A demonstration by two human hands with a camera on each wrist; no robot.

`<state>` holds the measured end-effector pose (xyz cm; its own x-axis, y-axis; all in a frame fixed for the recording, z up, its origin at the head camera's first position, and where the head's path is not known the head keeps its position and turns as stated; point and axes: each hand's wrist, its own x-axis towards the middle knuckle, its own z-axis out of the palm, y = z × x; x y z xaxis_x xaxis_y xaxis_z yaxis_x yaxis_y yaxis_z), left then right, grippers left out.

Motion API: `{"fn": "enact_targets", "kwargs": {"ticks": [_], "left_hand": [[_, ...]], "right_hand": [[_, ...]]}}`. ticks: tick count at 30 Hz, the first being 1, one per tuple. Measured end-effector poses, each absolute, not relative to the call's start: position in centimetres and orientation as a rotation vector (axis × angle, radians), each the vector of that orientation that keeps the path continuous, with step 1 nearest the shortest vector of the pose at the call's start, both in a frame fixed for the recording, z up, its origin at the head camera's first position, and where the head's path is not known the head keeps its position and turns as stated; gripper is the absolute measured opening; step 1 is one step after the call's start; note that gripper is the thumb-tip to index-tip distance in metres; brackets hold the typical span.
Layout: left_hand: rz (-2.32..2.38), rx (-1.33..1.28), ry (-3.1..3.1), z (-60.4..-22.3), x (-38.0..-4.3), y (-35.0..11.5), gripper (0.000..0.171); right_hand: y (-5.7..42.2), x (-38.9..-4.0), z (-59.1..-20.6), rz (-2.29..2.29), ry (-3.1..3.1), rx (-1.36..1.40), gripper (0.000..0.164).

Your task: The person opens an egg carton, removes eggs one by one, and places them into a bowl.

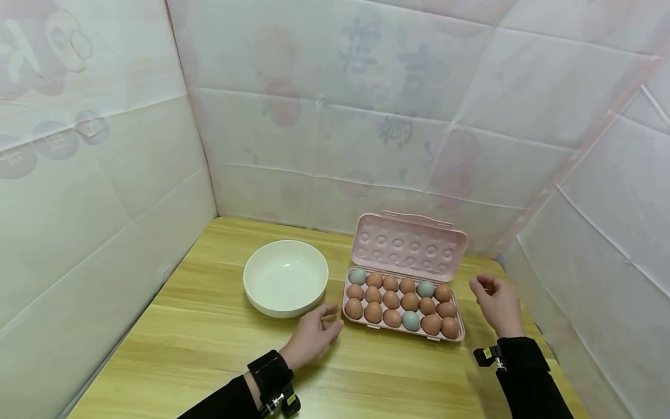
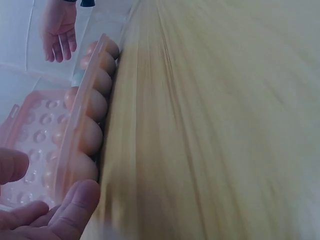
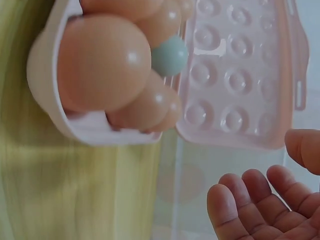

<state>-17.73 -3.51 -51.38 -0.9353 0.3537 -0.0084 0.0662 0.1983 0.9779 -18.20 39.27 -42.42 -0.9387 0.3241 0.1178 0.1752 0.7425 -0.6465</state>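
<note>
A pink egg carton (image 1: 374,325) with its lid (image 1: 408,244) raised lies on the wooden table. Rows of brown eggs (image 1: 390,299) fill it, with a few pale blue-green eggs (image 1: 410,320) among them. My left hand (image 1: 313,334) is near the carton's left front corner, below the bowl, fingers relaxed and holding nothing. To the right of the carton, my right hand (image 1: 497,305) hovers with loosely bent fingers and nothing in its grasp. In the right wrist view its fingers (image 3: 222,205) lie apart from the thumb, beside the lid.
A white bowl (image 1: 285,279) stands left of the carton, with no contents showing. The wooden table (image 1: 183,343) meets pale printed sheets (image 1: 324,134) hung as walls at the back, left and right. Both wrists wear black straps with small cameras.
</note>
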Motion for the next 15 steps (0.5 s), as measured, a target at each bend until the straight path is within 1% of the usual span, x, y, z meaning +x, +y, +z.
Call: {"fn": "enact_targets", "kwargs": {"ticks": [5, 12, 15], "left_hand": [[1.695, 0.509, 2.355, -51.1, -17.3, -4.1, 0.051], [1.55, 0.709, 2.517, -50.7, -17.0, -4.4, 0.044], [1.46, 0.77, 2.623, -50.4, -17.0, -4.1, 0.041]], "right_hand": [[37.5, -17.1, -42.7, 0.931, -2.702, -0.39, 0.056], [34.7, -16.3, -43.0, 0.943, -2.641, -0.298, 0.044], [33.7, -15.9, -43.2, 0.95, -2.634, -0.262, 0.042]]}}
